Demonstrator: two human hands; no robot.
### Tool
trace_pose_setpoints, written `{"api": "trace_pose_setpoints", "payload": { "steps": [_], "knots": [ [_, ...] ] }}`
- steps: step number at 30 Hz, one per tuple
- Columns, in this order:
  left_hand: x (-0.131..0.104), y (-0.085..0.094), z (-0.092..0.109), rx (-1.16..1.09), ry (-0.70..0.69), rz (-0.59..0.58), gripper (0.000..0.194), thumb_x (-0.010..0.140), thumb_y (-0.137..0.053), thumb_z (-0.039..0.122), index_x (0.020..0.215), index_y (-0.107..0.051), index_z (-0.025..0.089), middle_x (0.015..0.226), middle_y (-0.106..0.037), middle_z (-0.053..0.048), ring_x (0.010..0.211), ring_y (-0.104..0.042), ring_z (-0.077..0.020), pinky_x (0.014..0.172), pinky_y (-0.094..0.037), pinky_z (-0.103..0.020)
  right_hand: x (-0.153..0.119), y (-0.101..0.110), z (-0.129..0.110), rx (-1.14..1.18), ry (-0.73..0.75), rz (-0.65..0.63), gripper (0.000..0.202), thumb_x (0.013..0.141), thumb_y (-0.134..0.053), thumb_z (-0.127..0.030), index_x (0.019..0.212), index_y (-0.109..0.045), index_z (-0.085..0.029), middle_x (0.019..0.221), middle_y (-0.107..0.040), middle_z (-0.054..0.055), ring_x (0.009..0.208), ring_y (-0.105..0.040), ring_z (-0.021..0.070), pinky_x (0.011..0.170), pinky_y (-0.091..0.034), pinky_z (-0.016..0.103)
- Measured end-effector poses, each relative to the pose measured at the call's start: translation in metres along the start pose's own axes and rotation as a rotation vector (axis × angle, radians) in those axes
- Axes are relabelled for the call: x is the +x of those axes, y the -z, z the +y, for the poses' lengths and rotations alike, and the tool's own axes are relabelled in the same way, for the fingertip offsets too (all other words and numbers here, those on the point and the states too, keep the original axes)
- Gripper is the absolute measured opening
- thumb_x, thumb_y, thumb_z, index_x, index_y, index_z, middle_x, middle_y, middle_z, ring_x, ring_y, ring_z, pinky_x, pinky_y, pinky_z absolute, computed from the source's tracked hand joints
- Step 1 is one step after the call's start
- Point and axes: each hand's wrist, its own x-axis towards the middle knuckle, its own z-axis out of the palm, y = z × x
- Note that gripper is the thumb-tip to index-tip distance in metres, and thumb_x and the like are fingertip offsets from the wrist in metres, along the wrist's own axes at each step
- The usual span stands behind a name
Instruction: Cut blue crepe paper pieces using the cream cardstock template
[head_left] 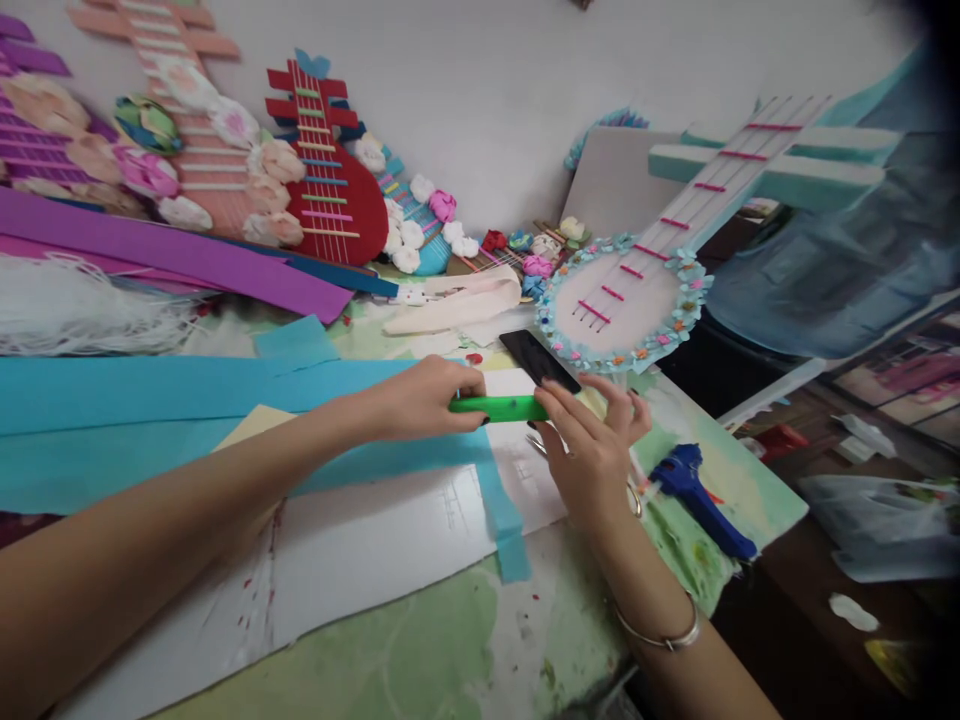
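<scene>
A bright green bar-shaped object is held level between my hands, above white sheets and blue paper. My left hand pinches its left end between thumb and fingers. On its right end, the thumb and fingertips of my right hand are closed, while the outer fingers stick out. A black phone lies just behind my right hand. Scissors are partly hidden under that hand. Blue paper strips stretch across the left, and a narrow blue strip hangs over the white board.
A blue glue gun lies at the right of the table. Decorated instrument shapes, including a red one and a pale blue one, lean at the back. Purple strips and white string lie back left.
</scene>
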Motion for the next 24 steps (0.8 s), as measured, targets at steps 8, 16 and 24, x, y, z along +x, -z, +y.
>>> {"api": "trace_pose_setpoints", "payload": {
  "steps": [8,16,24],
  "knots": [
    [-0.010,-0.015,0.027,0.423,-0.162,0.420,0.009,0.084,-0.050,0.017,0.082,-0.057,0.014,0.079,-0.060,-0.007,0.065,-0.058,-0.0180,0.051,-0.040,-0.027,-0.007,0.002,-0.016,0.741,-0.683,-0.262,0.023,0.090,-0.056,-0.036,0.083,-0.069,-0.018,0.068,-0.071,0.004,0.057,-0.062,0.0158,0.058,-0.050,0.030],
    [-0.020,-0.049,0.052,0.437,-0.374,0.522,0.021,0.088,-0.044,0.022,0.081,-0.061,0.012,0.077,-0.063,-0.012,0.072,-0.061,-0.0229,0.058,-0.050,-0.031,0.006,0.002,-0.025,1.647,-1.129,-0.502,0.043,0.068,-0.079,-0.033,0.105,-0.058,-0.024,0.094,-0.070,0.004,0.080,-0.067,0.0187,0.064,-0.053,0.029],
    [-0.016,-0.041,0.035,0.025,-0.253,0.324,0.019,0.086,-0.062,0.030,0.095,-0.062,0.014,0.080,-0.064,-0.004,0.069,-0.061,-0.0177,0.057,-0.047,-0.027,0.006,0.003,-0.024,1.698,-1.191,-0.568,0.031,0.075,-0.071,-0.033,0.102,-0.059,-0.022,0.088,-0.067,0.003,0.079,-0.066,0.0194,0.062,-0.052,0.028]
  ]
}}
